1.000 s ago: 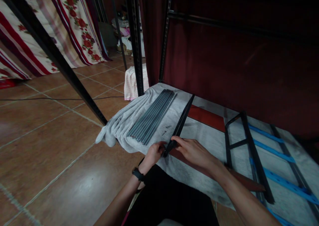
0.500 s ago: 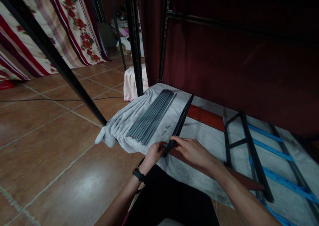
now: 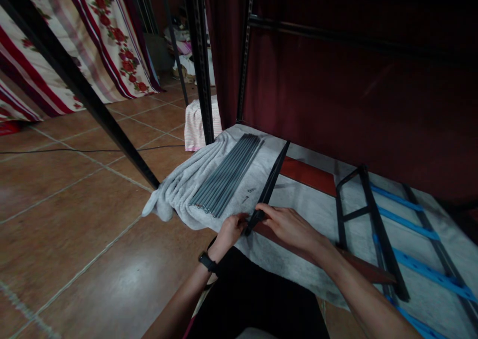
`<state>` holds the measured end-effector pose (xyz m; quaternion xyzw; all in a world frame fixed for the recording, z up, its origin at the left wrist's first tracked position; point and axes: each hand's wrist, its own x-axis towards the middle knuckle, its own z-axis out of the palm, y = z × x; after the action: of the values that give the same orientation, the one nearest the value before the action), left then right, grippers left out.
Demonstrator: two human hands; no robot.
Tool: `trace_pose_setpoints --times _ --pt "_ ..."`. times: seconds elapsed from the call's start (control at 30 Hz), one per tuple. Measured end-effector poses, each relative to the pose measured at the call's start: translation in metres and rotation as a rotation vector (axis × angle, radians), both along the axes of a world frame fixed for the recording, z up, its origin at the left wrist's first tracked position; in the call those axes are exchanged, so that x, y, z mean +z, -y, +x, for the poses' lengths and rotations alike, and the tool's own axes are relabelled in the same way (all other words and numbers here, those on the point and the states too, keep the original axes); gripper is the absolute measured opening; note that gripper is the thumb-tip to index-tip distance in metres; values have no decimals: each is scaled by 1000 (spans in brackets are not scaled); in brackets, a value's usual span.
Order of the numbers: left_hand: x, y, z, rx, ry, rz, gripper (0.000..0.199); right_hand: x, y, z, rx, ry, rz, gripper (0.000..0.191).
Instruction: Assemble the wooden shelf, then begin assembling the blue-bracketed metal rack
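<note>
A long black metal frame piece [image 3: 272, 177] lies across the grey towel, its near end between my hands. My left hand [image 3: 232, 228] has its fingers pinched at that near end, from the left side; any small part in the fingertips is hidden. From the right, my right hand [image 3: 281, 223] grips the same piece with thumb and fingers. Left of the piece are a few small screws [image 3: 249, 193] on the towel. Beyond them lies a bundle of grey metal rods [image 3: 228, 175], side by side. A red-brown board [image 3: 308, 174] shows to the right of the black piece.
The grey towel [image 3: 304, 199] covers the low surface. At the right lie a black frame [image 3: 379, 219] and blue slats [image 3: 409, 229]. Dark posts [image 3: 201, 70] rise at the left, with one slanting post [image 3: 93, 100] nearer. Tiled floor [image 3: 93, 219] spreads leftward, crossed by a cable [image 3: 93, 150].
Almost nothing differs. Both hands stay at the near end of the black frame piece, and the view has shifted very slightly.
</note>
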<state>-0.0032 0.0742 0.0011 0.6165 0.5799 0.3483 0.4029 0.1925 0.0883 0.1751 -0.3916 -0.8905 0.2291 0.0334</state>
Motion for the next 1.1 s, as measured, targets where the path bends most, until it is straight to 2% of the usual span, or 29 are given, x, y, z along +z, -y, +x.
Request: trace_pose_setpoints --times 0.3,0.5,0.8,0.97,1.1 --pt "-4 -1 4 -14 62 23 47 3 -1 0 1 4 -13 34" --pt "0 -1 3 -34 28 -38 38 1 0 0 -7 0 -18 35" --pt "-2 0 5 24 117 31 46 3 0 2 -3 -34 -33 30" --pt "1 -1 3 12 20 -16 36 2 0 1 -1 -30 -14 34" --pt "4 -1 6 -9 19 -32 41 0 -1 1 -7 -9 -8 35"
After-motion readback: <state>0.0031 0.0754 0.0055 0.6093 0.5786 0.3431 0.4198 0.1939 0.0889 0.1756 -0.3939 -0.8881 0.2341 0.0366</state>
